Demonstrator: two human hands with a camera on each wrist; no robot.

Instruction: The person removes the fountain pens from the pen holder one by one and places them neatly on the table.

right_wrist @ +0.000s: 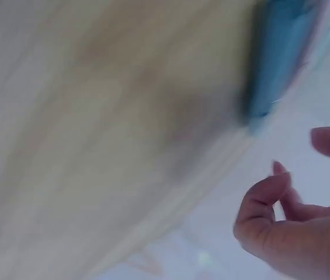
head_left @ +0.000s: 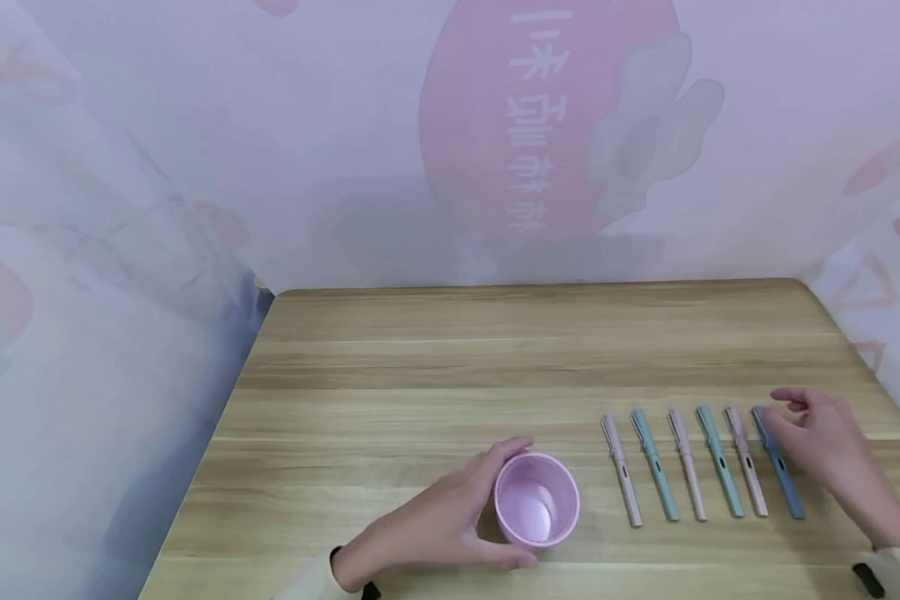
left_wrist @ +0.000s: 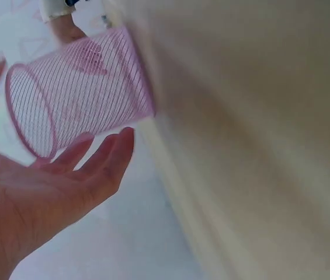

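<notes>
A pink mesh cup [head_left: 536,500] stands upright on the wooden table [head_left: 435,367], near the front edge. My left hand [head_left: 521,503] curves round its left side, thumb at the far rim and fingers at the near side. In the left wrist view the fingers [left_wrist: 103,154] touch the cup [left_wrist: 83,87] near its rim. To the right several pens lie side by side: pink [head_left: 621,471], teal [head_left: 654,465], pink [head_left: 687,463], teal [head_left: 719,461], pink [head_left: 746,461], blue [head_left: 783,479]. My right hand [head_left: 776,408] hovers over the blue pen's far end, fingers loosely curled and holding nothing.
A printed fabric backdrop [head_left: 540,125] closes in the back and both sides of the table. The table's far half is bare wood. The right wrist view is blurred, showing the blue pen [right_wrist: 281,52] and my curled fingers [right_wrist: 264,192].
</notes>
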